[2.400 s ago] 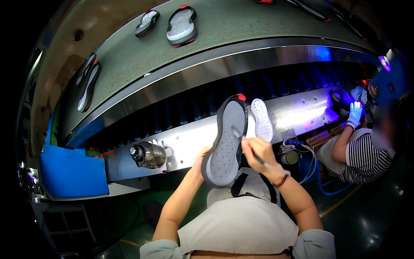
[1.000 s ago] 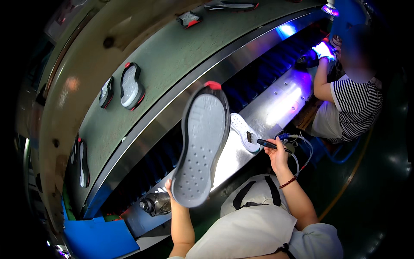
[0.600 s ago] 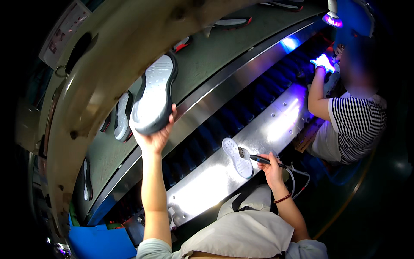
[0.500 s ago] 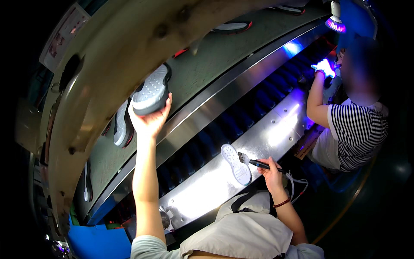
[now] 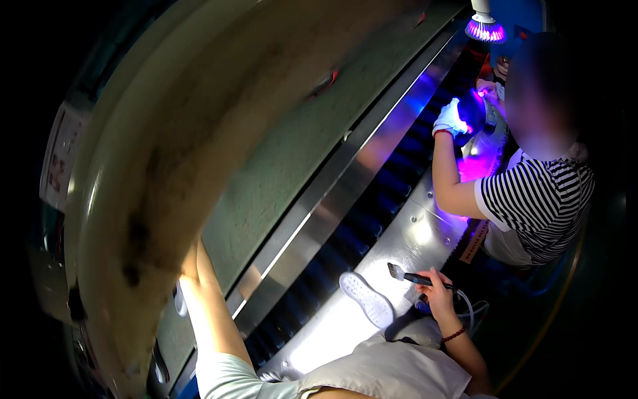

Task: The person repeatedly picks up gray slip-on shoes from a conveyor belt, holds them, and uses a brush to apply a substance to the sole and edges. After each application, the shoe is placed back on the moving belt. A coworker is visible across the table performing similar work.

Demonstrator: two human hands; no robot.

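My right hand (image 5: pixel 438 294) grips a flat black-handled brush (image 5: pixel 417 278), its bristle end pointing left, with a pale cable trailing near the hand. A light grey shoe sole (image 5: pixel 367 299) lies on the shiny metal ledge (image 5: pixel 417 229), just left of the brush and apart from it. My left forearm (image 5: pixel 211 309) reaches out over the green conveyor belt (image 5: pixel 266 193). The hand at its end is hidden behind the beige overhanging cover (image 5: pixel 179 139), so its fingers and anything in them cannot be seen. Part of another sole (image 5: pixel 180 300) shows beside that forearm.
The cover hangs over much of the belt at left. Dark rollers (image 5: pixel 399 193) run between belt rail and ledge. At right, a co-worker in a striped shirt (image 5: pixel 531 189) handles a dark item with a gloved hand (image 5: pixel 450 118) below a purple lamp (image 5: pixel 485 30).
My left hand, which held a grey-and-black shoe sole over the belt, has gone out of sight behind the cover. The brush has come away from the sole on the ledge. The view has shifted.
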